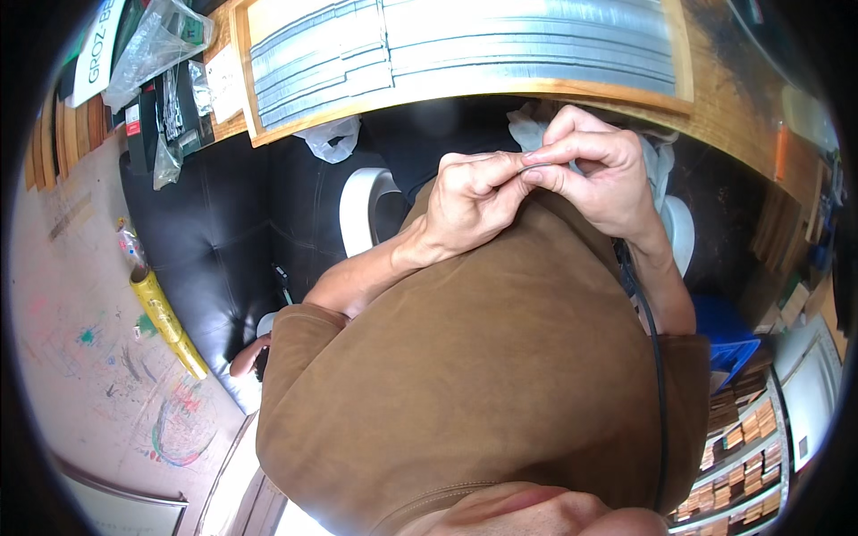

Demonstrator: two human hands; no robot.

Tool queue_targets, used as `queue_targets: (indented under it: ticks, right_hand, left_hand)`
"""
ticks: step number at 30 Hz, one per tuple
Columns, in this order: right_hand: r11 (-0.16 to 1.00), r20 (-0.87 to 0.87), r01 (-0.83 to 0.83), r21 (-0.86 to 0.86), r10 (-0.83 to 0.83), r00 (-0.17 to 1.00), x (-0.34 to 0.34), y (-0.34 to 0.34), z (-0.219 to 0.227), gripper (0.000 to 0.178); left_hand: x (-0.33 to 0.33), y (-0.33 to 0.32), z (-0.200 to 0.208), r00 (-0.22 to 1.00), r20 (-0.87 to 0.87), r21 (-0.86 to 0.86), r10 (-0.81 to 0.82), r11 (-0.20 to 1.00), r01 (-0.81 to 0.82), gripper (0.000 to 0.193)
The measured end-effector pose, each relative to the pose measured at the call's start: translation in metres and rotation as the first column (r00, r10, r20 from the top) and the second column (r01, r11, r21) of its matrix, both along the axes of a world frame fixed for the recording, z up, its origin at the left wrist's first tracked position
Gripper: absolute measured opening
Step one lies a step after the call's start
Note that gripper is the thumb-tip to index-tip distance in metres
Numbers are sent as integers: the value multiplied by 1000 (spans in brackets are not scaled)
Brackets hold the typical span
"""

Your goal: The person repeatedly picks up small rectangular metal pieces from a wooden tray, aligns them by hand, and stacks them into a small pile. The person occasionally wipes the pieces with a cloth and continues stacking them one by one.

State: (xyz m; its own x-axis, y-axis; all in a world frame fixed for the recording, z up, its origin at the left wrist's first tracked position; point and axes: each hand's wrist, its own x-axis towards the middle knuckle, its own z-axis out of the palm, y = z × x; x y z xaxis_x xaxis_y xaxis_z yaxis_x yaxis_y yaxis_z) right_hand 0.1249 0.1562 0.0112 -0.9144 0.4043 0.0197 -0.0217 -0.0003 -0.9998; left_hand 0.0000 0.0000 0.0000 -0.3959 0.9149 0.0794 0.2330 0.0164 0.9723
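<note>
the person's two hands meet in front of the chest, over the brown shirt (pixel 483 357). the left hand (pixel 469 201) is closed, thumb and forefinger pinched on a thin grey wire (pixel 536 165), and the right hand (pixel 603 170) is closed too, its fingertips pressed on the same strand just beside the left's. the wire is so fine that only a short arc shows between the two pinches; holding it at two close points likely keeps that short stretch steady and lets the fingers work it by feel (what exactly is being done to it cannot be told). a black cable (pixel 657 357) runs down from under the right wrist along the shirt's side; whether it joins the thin wire is hidden by the hand.

ahead of the hands lies a wooden bench (pixel 715 80), and on it a shallow wooden tray (pixel 684 54) packed with long grey metal strips (pixel 500 40) laid side by side in stepped lengths. a crumpled white cloth (pixel 532 129) sits just behind the hands at the bench edge. to the left there is clear plastic bagging (pixel 156 45) and small packets, and below them a black padded seat (pixel 232 232). a yellow roll (pixel 165 322) lies on the paint-marked floor (pixel 80 295). at the right, low shelves (pixel 742 447) hold rows of small wooden blocks, with a blue bin (pixel 724 330) near them.
</note>
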Motion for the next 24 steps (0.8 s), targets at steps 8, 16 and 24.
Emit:
queue_targets:
  ticks: [8, 16, 24]
  right_hand:
    - [999, -6, -8, -39, 7, 1000, 2, 1, 1, 14]
    - [998, -13, 26, 50, -26, 1000, 1, -2, 2, 15]
    - [998, -8, 55, 25, -55, 998, 2, -7, 4, 20]
  left_hand:
    - [-3, -1, 5, 999, -14, -92, -52, 994, 50, 15]
    - [-8, 2, -3, 991, 118, -56, -67, 996, 74, 11]
    - [-14, 2, 2, 992, 100, -67, -78, 994, 85, 14]
